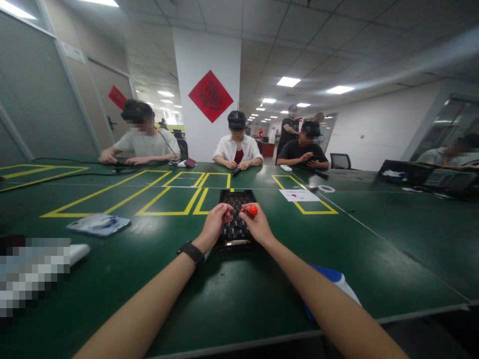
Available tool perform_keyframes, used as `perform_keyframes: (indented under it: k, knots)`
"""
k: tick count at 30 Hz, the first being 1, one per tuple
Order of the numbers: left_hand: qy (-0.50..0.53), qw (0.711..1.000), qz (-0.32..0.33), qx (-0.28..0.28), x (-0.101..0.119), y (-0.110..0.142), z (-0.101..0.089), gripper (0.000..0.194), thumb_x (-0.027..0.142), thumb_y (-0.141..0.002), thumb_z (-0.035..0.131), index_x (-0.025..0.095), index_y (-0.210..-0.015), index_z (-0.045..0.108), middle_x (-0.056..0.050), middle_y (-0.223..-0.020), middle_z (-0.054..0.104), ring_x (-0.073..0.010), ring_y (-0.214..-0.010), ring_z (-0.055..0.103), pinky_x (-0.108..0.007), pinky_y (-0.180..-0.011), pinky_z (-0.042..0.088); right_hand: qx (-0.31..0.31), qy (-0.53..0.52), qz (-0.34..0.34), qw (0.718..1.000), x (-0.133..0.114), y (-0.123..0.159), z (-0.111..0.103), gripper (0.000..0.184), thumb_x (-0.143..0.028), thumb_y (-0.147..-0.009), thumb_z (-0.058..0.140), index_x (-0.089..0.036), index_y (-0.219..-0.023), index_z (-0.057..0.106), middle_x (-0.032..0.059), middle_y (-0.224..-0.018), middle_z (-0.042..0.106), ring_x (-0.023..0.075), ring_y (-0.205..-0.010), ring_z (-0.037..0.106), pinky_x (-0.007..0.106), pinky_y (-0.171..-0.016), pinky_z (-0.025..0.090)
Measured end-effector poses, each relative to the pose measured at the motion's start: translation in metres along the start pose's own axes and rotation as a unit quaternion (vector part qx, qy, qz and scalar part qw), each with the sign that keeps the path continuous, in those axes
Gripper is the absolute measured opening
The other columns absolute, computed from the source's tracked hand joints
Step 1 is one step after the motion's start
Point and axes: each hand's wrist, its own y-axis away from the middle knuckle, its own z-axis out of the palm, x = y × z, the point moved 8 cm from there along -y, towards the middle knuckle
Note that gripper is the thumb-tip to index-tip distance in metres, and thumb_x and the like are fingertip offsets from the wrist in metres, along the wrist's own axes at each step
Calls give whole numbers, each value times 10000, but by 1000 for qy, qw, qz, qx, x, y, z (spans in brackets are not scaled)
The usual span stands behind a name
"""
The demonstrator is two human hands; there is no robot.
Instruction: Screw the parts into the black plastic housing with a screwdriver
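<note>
In front of me lies a black case [235, 229] with rows of small metallic pieces in its slots. My right hand [258, 225] is closed over the case's right side, round what looks like a screwdriver with a rounded red handle [253, 210]. The handle's end sticks out above the fingers; its shaft is hidden or too small to see. Over the left side of the case, my left hand [216, 222] has its thumb and fingers pinched together. Whatever they hold, if anything, is too small to make out. The fingertips of both hands face each other a short way apart.
A clear plastic packet [99, 225] lies to the left. A blue and white object [333, 279] is partly under my right forearm. Farther off are a printed sheet [299, 195] and a white tape roll [326, 189]. Several people sit across the green table [374, 239].
</note>
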Motion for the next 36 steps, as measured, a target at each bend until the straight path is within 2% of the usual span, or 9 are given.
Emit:
perform_keyframes:
  k: [3, 8, 13, 17, 20, 24, 27, 31, 36]
  knots:
    - [0, 1000, -2, 1, 1, 1, 1, 202, 350, -730, 569, 150, -746, 593, 29, -617, 479, -79, -577, 484, -187, -562, 412, 17, -9, -5, 1000, -5, 1, -3, 252, -301, -717, 604, -174, -928, 552, 44, -972, 608, 158, -878, 573, 326, -847, 447]
    - [-3, 1000, -1, 7, 4, 2, 3, 207, 356, -713, 584, 152, -744, 592, 35, -604, 482, -80, -565, 480, -194, -563, 408, 94, -32, -30, 995, -20, 4, -17, 230, -307, -747, 584, -170, -927, 542, 58, -984, 605, 155, -901, 580, 320, -853, 453]
    - [-13, 1000, -11, 22, 4, 3, 2, 210, 333, -679, 629, 159, -782, 576, 44, -612, 495, -75, -560, 479, -196, -569, 404, 153, -116, -34, 981, -19, 6, -25, 308, -315, -756, 599, -183, -1005, 476, 66, -1018, 618, 142, -858, 621, 334, -837, 488]
    - [-30, 999, 9, 28, 3, 1, -1, 237, 288, -669, 641, 175, -866, 575, 16, -766, 561, -90, -650, 525, -209, -598, 419, 181, -185, 0, 966, -11, 5, -27, 323, -368, -755, 600, -169, -970, 463, 68, -952, 648, 133, -711, 648, 318, -725, 535]
    - [-66, 996, 58, 26, 5, -2, -4, 316, 217, -670, 639, 192, -979, 582, -28, -974, 598, -125, -842, 558, -260, -772, 439, 199, -186, 13, 962, -13, 6, -30, 299, -409, -777, 562, -149, -907, 489, 65, -861, 661, 128, -630, 640, 287, -636, 538]
    - [-111, 988, 99, 42, 7, -4, -10, 422, 156, -674, 632, 219, -1087, 578, -55, -1161, 565, -160, -1038, 517, -317, -946, 367, 221, -183, 3, 958, -17, 9, -35, 289, -424, -799, 528, -148, -880, 499, 56, -826, 656, 106, -569, 614, 262, -585, 521]
    - [-106, 989, 89, 42, 6, -5, -11, 383, 192, -687, 636, 202, -1069, 601, -69, -1119, 595, -172, -1031, 532, -326, -944, 368, 234, -190, -4, 954, -19, 10, -37, 289, -433, -802, 521, -157, -878, 481, 39, -802, 647, 90, -526, 589, 248, -555, 505]
    - [-94, 994, 53, 17, 1, -5, -7, 315, 275, -693, 648, 170, -990, 628, -61, -929, 652, -163, -885, 582, -308, -851, 410, 242, -193, -3, 951, -18, 11, -38, 294, -446, -801, 516, -163, -867, 467, 19, -768, 636, 82, -502, 572, 244, -554, 494]
    - [-99, 993, 56, 14, 1, -4, -6, 306, 311, -679, 669, 165, -944, 631, -34, -835, 642, -144, -796, 571, -284, -788, 411, 259, -183, -6, 949, -19, 12, -41, 286, -444, -807, 504, -165, -857, 475, 5, -745, 633, 72, -490, 556, 243, -568, 485]
